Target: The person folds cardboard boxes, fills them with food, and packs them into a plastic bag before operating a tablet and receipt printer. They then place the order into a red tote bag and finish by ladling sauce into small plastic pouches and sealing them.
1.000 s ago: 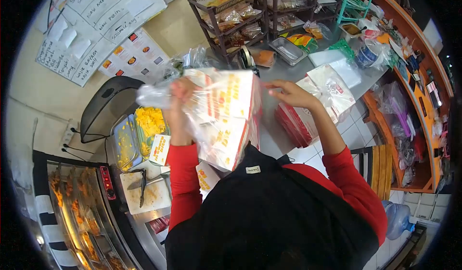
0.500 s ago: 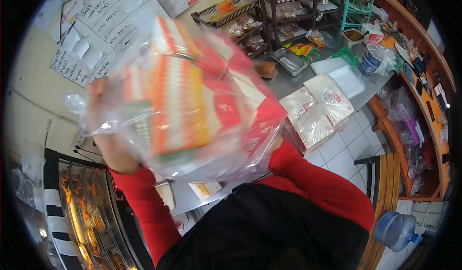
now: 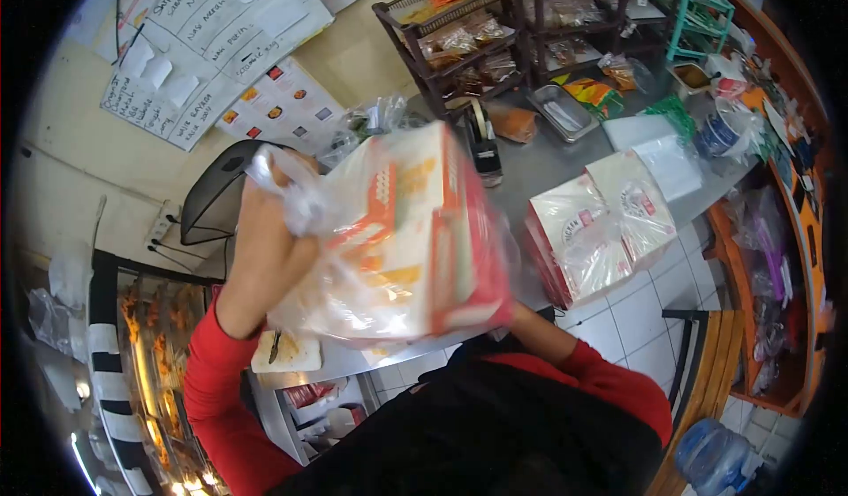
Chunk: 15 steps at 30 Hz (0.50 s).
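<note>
A clear plastic bag of red, white and orange cardboard boxes (image 3: 415, 222) hangs in front of me, slightly blurred. Its gathered, knotted top is gripped by my left hand (image 3: 269, 240), at the upper left of the bag. My right hand (image 3: 521, 324) is at the bag's lower right corner, mostly hidden behind the plastic, so its fingers do not show. To the right, another plastic-wrapped stack of white and red boxes (image 3: 587, 231) stands on the metal counter.
Tape dispenser (image 3: 483, 147), metal tray (image 3: 564, 113) and brown racks (image 3: 450, 37) are at the back. A cutting board with a knife (image 3: 287, 352) lies at lower left, near a lit food display (image 3: 163, 372). A wooden bench (image 3: 707, 390) and water bottle (image 3: 717, 452) are at right.
The bag has turned and moved right and away from the camera. My left hand is now at its knotted top. The tape dispenser and a black object behind it have come into view.
</note>
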Available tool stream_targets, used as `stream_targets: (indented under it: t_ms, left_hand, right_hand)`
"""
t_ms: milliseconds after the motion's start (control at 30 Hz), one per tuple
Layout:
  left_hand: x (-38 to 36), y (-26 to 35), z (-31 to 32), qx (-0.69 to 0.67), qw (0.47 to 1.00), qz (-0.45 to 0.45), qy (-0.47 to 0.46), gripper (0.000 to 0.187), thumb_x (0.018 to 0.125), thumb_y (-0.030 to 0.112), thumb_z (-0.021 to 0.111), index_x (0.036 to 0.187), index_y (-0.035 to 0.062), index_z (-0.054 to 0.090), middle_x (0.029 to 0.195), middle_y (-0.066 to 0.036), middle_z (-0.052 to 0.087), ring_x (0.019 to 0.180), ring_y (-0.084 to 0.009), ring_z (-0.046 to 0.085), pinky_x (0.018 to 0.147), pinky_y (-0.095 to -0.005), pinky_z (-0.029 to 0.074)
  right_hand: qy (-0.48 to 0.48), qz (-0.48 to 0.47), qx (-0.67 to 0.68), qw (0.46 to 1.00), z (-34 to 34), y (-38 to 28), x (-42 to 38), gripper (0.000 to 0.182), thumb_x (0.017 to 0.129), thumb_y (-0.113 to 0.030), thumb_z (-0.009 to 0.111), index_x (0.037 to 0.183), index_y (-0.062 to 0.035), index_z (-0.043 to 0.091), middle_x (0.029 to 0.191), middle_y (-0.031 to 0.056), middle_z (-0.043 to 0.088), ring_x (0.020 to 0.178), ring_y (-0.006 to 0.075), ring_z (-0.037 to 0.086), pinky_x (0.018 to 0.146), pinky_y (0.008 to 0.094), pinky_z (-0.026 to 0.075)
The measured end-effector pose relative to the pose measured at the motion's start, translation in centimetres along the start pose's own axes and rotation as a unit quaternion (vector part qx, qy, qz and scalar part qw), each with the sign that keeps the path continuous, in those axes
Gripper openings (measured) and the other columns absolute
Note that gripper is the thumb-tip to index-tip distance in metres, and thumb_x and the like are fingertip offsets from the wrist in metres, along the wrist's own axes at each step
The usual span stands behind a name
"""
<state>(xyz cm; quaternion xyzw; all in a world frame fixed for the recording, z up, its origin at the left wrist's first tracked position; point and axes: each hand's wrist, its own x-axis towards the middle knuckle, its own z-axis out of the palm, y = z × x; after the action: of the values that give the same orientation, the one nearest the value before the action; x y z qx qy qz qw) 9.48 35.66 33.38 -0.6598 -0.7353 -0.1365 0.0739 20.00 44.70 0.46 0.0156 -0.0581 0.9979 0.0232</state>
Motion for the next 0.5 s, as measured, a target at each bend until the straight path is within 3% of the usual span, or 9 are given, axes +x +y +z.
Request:
stream_targets:
  t_ms: [33,133,267,433,467,500]
  left_hand:
    - [0.4,1.7,0.0,-0.016,1.0,-0.025,0.006,0.032,0.052,-0.005,0.046,0.083,0.0012,0.049,0.096,-0.015,0.049,0.091,-0.0344,0.046,0.08,-0.0391,0.036]
    - [1.1,2.8,1.3,0.114,0.993,0.005,-0.011,0.027,0.054,0.005,0.061,0.081,0.0018,0.058,0.099,-0.014,0.052,0.097,-0.0333,0.047,0.08,-0.0407,0.035]
    - [0.7,-2.4,4.4,0.134,0.991,-0.028,0.004,0.029,0.056,0.006,0.059,0.084,0.0009,0.058,0.098,-0.015,0.052,0.097,-0.0331,0.047,0.078,-0.0409,0.035]
    - [-0.1,-8.1,6.1,0.1,0.994,-0.041,0.004,0.031,0.06,0.003,0.052,0.09,0.002,0.058,0.097,-0.015,0.053,0.094,-0.0359,0.047,0.077,-0.0415,0.038]
    - [-0.1,-7.9,5.8,0.043,0.998,-0.047,0.0,0.031,0.06,0.003,0.051,0.091,0.0016,0.058,0.096,-0.015,0.054,0.093,-0.0362,0.048,0.078,-0.0414,0.038]
    - [-0.1,-7.5,5.1,-0.011,0.998,-0.054,0.0,0.031,0.061,0.003,0.051,0.091,0.0012,0.058,0.096,-0.015,0.054,0.093,-0.0364,0.048,0.078,-0.0413,0.039]
  right_hand:
    - [-0.011,0.012,0.004,1.0,-0.1,-0.1,0.7,0.05,0.097,-0.044,0.036,0.13,-0.0065,0.044,0.114,0.0127,0.054,0.101,0.0218,0.056,0.08,0.0325,0.047]
    - [0.006,0.015,0.034,0.999,-0.9,1.4,4.5,0.05,0.097,-0.044,0.035,0.129,-0.0062,0.045,0.111,0.013,0.056,0.098,0.0215,0.058,0.078,0.0319,0.048]
    - [0.069,0.031,0.081,0.994,-2.2,5.2,3.8,0.051,0.097,-0.045,0.034,0.127,-0.0058,0.046,0.107,0.0134,0.057,0.095,0.0211,0.059,0.075,0.031,0.05]
    - [0.205,0.098,0.098,0.969,-2.9,4.5,-0.6,0.052,0.097,-0.046,0.033,0.125,-0.0053,0.048,0.102,0.0138,0.06,0.091,0.0206,0.061,0.071,0.0299,0.052]
    - [0.19,0.128,0.119,0.966,-2.8,4.4,-1.4,0.052,0.097,-0.046,0.033,0.125,-0.0052,0.048,0.101,0.0139,0.06,0.091,0.0205,0.061,0.07,0.0297,0.052]
    - [-0.079,0.229,0.17,0.955,-3.2,4.2,-1.9,0.05,0.097,-0.046,0.031,0.111,-0.004,0.054,0.078,0.0109,0.056,0.068,0.0172,0.057,0.055,0.0254,0.046]
